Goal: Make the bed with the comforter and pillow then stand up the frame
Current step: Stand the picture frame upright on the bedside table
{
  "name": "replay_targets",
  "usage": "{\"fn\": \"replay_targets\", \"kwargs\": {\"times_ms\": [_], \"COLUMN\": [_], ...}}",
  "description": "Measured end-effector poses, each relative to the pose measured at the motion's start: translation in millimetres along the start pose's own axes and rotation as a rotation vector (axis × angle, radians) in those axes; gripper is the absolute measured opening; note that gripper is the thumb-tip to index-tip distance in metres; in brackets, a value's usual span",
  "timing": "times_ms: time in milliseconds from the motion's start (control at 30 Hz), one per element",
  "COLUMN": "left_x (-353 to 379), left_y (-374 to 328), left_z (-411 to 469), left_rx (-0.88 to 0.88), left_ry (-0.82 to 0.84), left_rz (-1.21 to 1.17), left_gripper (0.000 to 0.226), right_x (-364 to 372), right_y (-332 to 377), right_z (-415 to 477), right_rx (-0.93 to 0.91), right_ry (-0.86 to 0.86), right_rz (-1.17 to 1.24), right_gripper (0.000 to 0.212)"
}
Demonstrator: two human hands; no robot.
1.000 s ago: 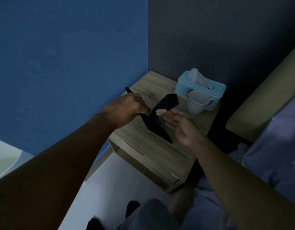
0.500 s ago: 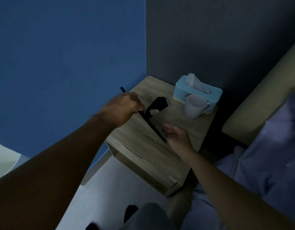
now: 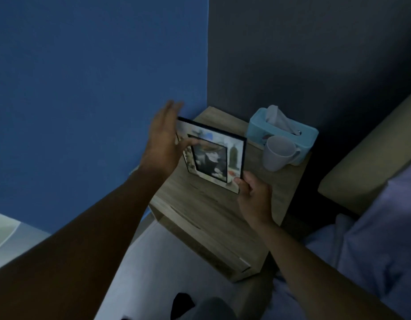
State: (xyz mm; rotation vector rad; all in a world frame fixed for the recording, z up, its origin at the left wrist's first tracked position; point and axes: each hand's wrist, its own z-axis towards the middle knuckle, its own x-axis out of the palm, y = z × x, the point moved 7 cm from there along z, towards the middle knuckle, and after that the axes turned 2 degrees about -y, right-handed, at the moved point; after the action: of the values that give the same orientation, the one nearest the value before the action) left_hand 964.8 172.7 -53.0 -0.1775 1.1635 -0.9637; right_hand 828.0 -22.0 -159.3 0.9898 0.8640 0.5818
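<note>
On the wooden surface (image 3: 200, 218), in the corner where the blue wall (image 3: 96, 77) meets the dark wall (image 3: 315, 54), we hold the frame (image 3: 213, 155) nearly upright with its pictured face towards us. Our right grip (image 3: 253, 195) pinches the lower right corner, thumb on the front and fingers hidden behind. It covers that corner, so we cannot tell whether the frame's bottom edge rests on the wood or hangs just above it. Our left grip (image 3: 163, 142) hides the left edge: the thumb lies across the front, while the fingers reach straight up past the top left corner and are smeared by blur. We cannot tell whether this grip clamps the frame or only steadies it. The picture inside is too blurred to read, and the frame's back is out of sight. Near the frame's right side, apart from it, a pale mug (image 3: 278, 155) stands just in front of a light blue tissue box (image 3: 257, 132); whether the two touch we cannot tell. At the right edge, pale bedding (image 3: 384, 227) and a beige headboard (image 3: 373, 153) are cut off
</note>
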Motion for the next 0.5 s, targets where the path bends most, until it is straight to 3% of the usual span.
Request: {"fn": "replay_targets", "kwargs": {"times_ms": [67,133,367,500], "left_x": [4.6,20.8,66.9,75.8], "left_y": [28.6,49.0,69.4,81.4], "left_z": [-7.8,-16.6,-10.0,4.2], "left_rx": [-0.185,-0.264,-0.302,-0.366], "left_ry": [-0.016,0.049,0.065,-0.055], "left_rz": [-0.069,-0.098,-0.303,-0.289], "left_gripper": [0.078,0.064,0.045,0.025], "right_x": [1.4,3.5,15.2,26.1], "right_y": [-2.5,-7.4,-15.0,-13.4], "right_z": [9.5,21.7,69.6,88.0], "right_rx": [0.012,0.035,0.049,0.059], "right_ry": [0.008,0.000,0.007,0.071], "right_rz": [0.033,0.072,0.100,0.211], "right_gripper": [0.018,0.016,0.024,0.024]}}
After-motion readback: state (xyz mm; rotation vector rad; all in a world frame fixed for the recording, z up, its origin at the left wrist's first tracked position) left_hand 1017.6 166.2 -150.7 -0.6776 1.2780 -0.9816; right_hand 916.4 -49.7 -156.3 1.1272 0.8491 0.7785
